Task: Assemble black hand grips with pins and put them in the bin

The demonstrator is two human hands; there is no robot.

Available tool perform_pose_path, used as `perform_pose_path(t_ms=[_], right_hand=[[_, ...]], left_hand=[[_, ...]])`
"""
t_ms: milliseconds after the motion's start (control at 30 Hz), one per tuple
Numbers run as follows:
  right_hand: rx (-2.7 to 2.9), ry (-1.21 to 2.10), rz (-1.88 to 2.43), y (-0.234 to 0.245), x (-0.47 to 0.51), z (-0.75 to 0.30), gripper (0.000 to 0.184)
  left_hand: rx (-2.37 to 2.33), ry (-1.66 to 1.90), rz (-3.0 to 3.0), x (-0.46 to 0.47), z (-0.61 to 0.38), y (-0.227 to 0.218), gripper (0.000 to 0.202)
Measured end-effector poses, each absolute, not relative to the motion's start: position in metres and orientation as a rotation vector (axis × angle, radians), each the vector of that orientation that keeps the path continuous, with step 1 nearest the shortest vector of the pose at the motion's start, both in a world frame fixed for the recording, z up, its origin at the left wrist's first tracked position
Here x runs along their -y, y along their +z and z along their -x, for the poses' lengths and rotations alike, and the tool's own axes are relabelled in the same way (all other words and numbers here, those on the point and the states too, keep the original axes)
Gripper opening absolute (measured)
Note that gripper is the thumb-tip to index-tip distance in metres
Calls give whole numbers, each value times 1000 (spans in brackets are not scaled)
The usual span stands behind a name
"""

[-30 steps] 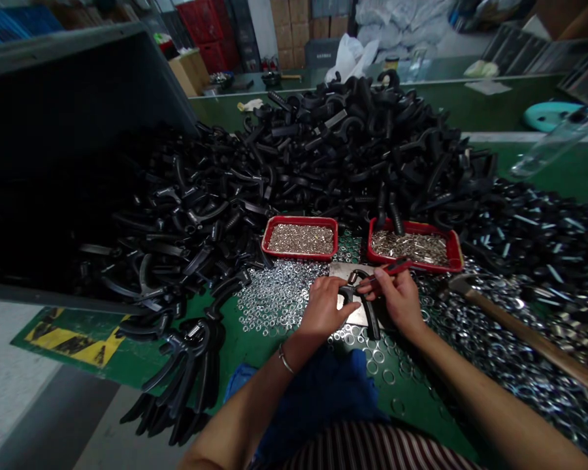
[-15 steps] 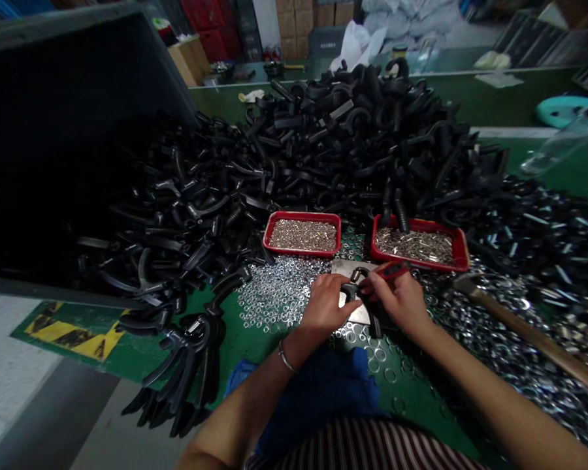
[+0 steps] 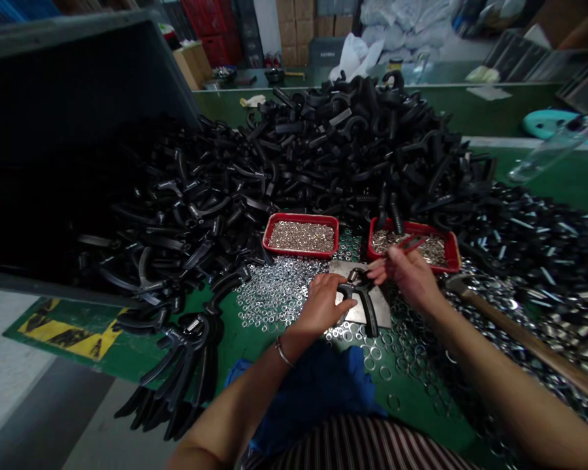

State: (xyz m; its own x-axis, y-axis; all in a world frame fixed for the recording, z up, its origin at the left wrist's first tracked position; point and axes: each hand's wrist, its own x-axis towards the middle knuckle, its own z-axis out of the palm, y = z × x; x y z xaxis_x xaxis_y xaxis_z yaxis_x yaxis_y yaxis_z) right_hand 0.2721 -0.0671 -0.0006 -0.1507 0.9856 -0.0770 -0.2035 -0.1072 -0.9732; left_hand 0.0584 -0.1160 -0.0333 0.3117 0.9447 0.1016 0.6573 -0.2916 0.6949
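On a flat metal plate point(image 3: 382, 312) lies a black curved handle part point(image 3: 369, 313) with a spring-like metal piece near its top. The fingers of my left hand point(image 3: 325, 301) are closed on its left side, pressing it to the plate. My right hand point(image 3: 411, 277), just up and right of the part, grips a slim red-handled tool point(image 3: 412, 243). The tool's thin tip points left toward the spring-like piece; its exact kind is unclear. Behind the plate stand two red trays, the left one point(image 3: 301, 252) full of tiny metal pieces, the right one point(image 3: 458, 254) holding small pins.
A big pile of black handle parts point(image 3: 294, 156) spills from a tipped grey bin point(image 3: 176, 72). Loose metal rings point(image 3: 269, 294) surround the plate. A wooden-handled hammer point(image 3: 524, 333) lies on the right among metal pieces. Several stacked handles point(image 3: 191, 365) overhang the left front edge.
My right hand has drawn back up and right from the handle part with the red-handled tool, uncovering more of part and plate. My left hand stays on the part.
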Motion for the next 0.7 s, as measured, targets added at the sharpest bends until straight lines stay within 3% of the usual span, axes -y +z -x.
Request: perform_pose_path(t_ms=[300, 500, 567, 700], right_hand=[[1311, 1189, 1301, -24, 106, -262, 31], [1773, 614, 1601, -11, 109, -246, 28], [1749, 740, 1536, 1, 105, -238, 28], [1355, 1292, 1075, 35, 97, -230, 32]], left_hand=[[-1437, 696, -2031, 117, -60, -34, 45], [-1445, 662, -2030, 117, -61, -29, 40], [-1459, 654, -2041, 118, -62, -26, 38], [-1466, 580, -2091, 117, -65, -15, 33]])
